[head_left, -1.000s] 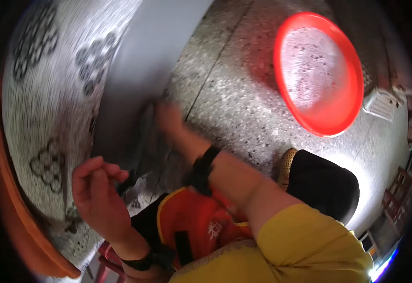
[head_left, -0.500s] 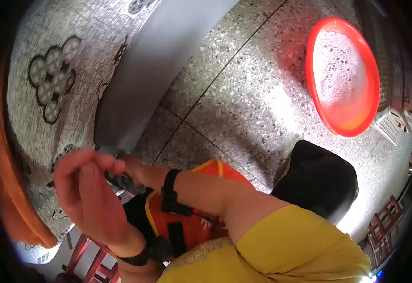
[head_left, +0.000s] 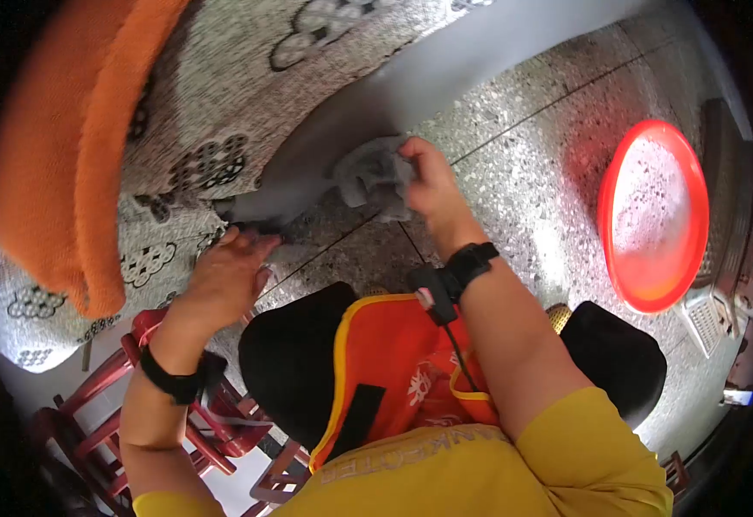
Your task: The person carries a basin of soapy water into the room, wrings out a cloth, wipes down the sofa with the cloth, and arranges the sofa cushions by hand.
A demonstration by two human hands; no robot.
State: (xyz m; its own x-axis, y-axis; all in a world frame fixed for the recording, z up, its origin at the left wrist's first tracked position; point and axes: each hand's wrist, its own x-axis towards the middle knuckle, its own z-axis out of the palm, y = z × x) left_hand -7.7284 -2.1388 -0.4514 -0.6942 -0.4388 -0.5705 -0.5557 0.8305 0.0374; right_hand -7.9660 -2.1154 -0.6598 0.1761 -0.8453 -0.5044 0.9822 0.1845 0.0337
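Note:
In my right hand (head_left: 432,181), closed with thumb and fingers, is a bunched grey cloth (head_left: 372,172). The cloth hangs against the lower side of a long, smooth grey panel (head_left: 454,73). My left hand (head_left: 234,271) rests at the panel's near end, by the edge of a patterned grey cloth cover (head_left: 221,112). Its fingers stretch forward with the thumb apart; their tips meet a dark edge. No held object shows in the left hand.
A red basin (head_left: 609,207) of foamy water stands on the speckled tiled floor (head_left: 514,164) to the right. An orange cloth (head_left: 83,146) hangs at the left. Dark red chairs (head_left: 118,379) stand at the lower left, and a white plastic stool (head_left: 704,319) is beside the basin.
The view has shifted, and my hands have moved apart. My right hand has gone out to the right, with the grey cloth now showing in it; my left hand has reached the panel's end.

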